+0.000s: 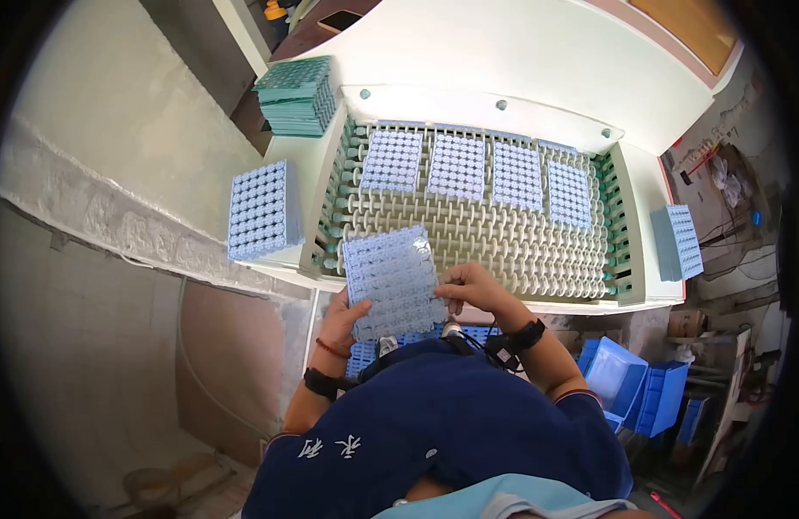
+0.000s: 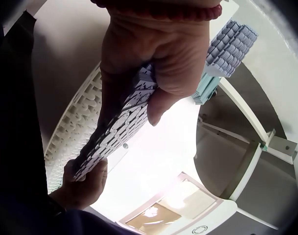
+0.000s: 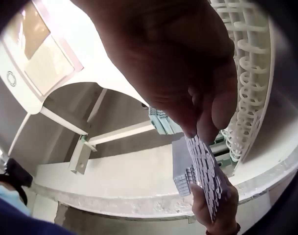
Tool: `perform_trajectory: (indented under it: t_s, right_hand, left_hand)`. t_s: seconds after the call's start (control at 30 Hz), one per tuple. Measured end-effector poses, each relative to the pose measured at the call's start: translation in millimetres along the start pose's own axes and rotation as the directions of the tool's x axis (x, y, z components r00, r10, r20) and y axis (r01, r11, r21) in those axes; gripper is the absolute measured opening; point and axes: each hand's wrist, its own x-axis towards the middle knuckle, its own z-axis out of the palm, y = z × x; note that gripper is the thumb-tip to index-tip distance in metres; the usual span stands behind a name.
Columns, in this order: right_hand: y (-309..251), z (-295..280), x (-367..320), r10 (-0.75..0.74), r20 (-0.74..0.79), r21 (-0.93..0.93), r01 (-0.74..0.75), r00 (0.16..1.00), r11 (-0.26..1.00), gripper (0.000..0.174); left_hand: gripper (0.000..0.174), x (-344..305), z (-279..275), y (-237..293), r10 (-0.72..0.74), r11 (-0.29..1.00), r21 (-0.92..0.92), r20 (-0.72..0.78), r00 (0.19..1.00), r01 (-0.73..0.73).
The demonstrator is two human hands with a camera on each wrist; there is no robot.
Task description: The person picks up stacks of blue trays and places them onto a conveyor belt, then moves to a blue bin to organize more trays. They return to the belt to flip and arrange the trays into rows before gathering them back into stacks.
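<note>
A pale blue gridded sheet [image 1: 391, 281], like a mosaic of small tiles, is held tilted in front of the body, near the front edge of a roller bed [image 1: 468, 229]. My left hand [image 1: 337, 322] grips its lower left edge, thumb over the face and fingers behind. At the right edge, my right hand [image 1: 470, 288] pinches the sheet between thumb and fingers. The left wrist view shows the sheet [image 2: 122, 122] nearly edge-on. In the right wrist view, the fingertips of the right hand [image 3: 188, 73] meet the upper end of the sheet [image 3: 205, 171].
Several similar sheets [image 1: 455, 169] lie in a row across the back rollers. A blue stack [image 1: 259, 212] and a green stack [image 1: 294, 97] stand on the left ledge, another blue stack [image 1: 679, 242] on the right. A white hood [image 1: 520, 52] rises behind. Blue bins [image 1: 616, 376] sit lower right.
</note>
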Motion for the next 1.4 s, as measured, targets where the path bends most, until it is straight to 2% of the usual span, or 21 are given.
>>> perform_trajectory:
  t_s: [0.03,0.1,0.13,0.17,0.2,0.3,0.37,0.4,0.47,0.57,0.67,0.73,0.87,0.93,0.97,1.07,1.1,1.13,1.2,1.33,1.4]
  right_hand:
    - [1.3,-4.2,-3.2,-0.045,-0.056,0.032,0.047,0.997,0.998,0.016]
    - [12.7,-19.7,-10.1,-0.121,-0.183,0.104,0.142,0.976,0.984,0.015]
    - [15.8,-28.1,-13.7,-0.101,-0.313,0.122,0.145,0.944,0.982,0.015]
    - [17.9,-36.0,-16.8,-0.076,-0.436,0.139,0.151,0.897,0.979,0.015]
    - [20.7,-43.4,-20.3,-0.041,-0.492,0.227,0.174,0.870,0.958,0.015]
    - [38.1,-55.3,-15.9,-0.077,-0.515,0.258,0.240,0.854,0.936,0.016]
    - [33.2,-39.4,-6.5,-0.024,-0.542,0.128,0.111,0.840,0.986,0.017]
    - [31.3,-29.3,1.0,-0.023,-0.548,0.130,0.113,0.836,0.985,0.017]
    - [25.8,-6.0,24.1,-0.095,-0.423,0.025,0.116,0.901,0.993,0.018]
    - [13.8,20.3,61.3,-0.089,-0.363,0.053,0.115,0.928,0.992,0.020]
    - [11.5,29.8,85.0,-0.065,-0.337,0.076,0.096,0.939,0.992,0.022]
    - [12.8,31.1,90.2,-0.018,-0.336,0.002,0.020,0.942,1.000,0.024]
    - [10.4,37.9,60.2,0.084,-0.331,-0.022,-0.097,0.940,0.995,0.026]
    - [14.6,45.6,42.2,0.046,-0.152,0.082,-0.033,0.987,0.996,0.026]
    - [9.0,52.4,33.5,0.069,-0.097,0.085,-0.061,0.993,0.995,0.025]
    - [17.0,49.4,28.7,0.010,-0.143,0.099,0.004,0.990,0.995,0.024]
    - [22.8,41.7,30.4,-0.018,-0.253,-0.008,0.016,0.967,1.000,0.022]
    - [25.8,33.9,29.3,-0.029,-0.350,0.031,0.043,0.936,0.999,0.023]
    - [23.7,11.5,25.3,-0.020,-0.494,-0.014,0.015,0.869,1.000,0.024]
    - [39.2,-39.6,18.9,0.024,-0.606,-0.052,-0.070,0.795,0.996,0.026]
    - [40.3,-55.7,11.7,-0.075,-0.685,-0.250,-0.137,0.725,0.958,0.028]
  left_hand:
    - [0.050,-2.9,-5.3,-1.3,-0.001,1.000,-0.006,-0.005,1.000,0.001]
    - [0.050,-10.8,-20.2,0.2,-0.055,0.988,-0.146,0.034,0.998,0.059]
    - [0.050,-15.0,-23.7,3.4,-0.051,0.987,-0.151,0.029,0.998,0.055]
    - [0.052,-20.5,-25.4,8.4,-0.053,0.967,-0.249,0.047,0.997,0.063]
    - [0.055,-26.0,-27.6,13.2,-0.051,0.937,-0.343,0.064,0.997,0.070]
    - [0.058,-37.1,-43.3,16.3,-0.042,0.940,-0.335,0.071,0.997,0.064]
    - [0.058,-40.2,-49.3,16.6,-0.039,0.948,-0.312,0.080,0.996,0.063]
    - [0.058,-41.0,-50.7,17.5,-0.055,0.947,-0.311,0.077,0.995,0.076]
    - [0.057,-40.1,-53.3,17.8,-0.075,0.947,-0.307,0.083,0.994,0.097]
    - [0.054,-37.3,-55.6,16.7,-0.081,0.959,-0.266,0.068,0.994,0.096]
    - [0.051,-34.9,-55.3,18.2,-0.058,0.982,-0.178,0.046,0.997,0.065]
    - [0.048,-32.4,-57.4,17.5,-0.069,0.986,-0.148,0.047,0.996,0.076]
    - [0.044,-22.3,-59.5,13.1,-0.106,0.986,-0.128,0.050,0.993,0.112]
    - [0.043,-10.6,-62.5,5.4,-0.084,0.991,-0.099,0.063,0.994,0.090]
    - [0.043,-7.1,-59.0,5.2,-0.092,0.990,-0.096,0.073,0.993,0.099]
    - [0.044,2.4,-49.4,5.1,-0.087,0.983,-0.159,0.052,0.995,0.094]
    - [0.044,5.5,-52.1,3.2,-0.087,0.985,-0.143,0.055,0.995,0.095]
    - [0.044,6.6,-54.2,2.9,-0.088,0.988,-0.125,0.057,0.995,0.094]
    - [0.044,3.8,-51.9,9.7,-0.111,0.978,-0.170,0.055,0.992,0.119]
    - [0.044,0.4,-53.3,15.1,-0.165,0.940,-0.287,0.093,0.982,0.185]
    - [0.047,-1.3,-53.6,14.1,-0.158,0.937,-0.296,0.110,0.981,0.184]
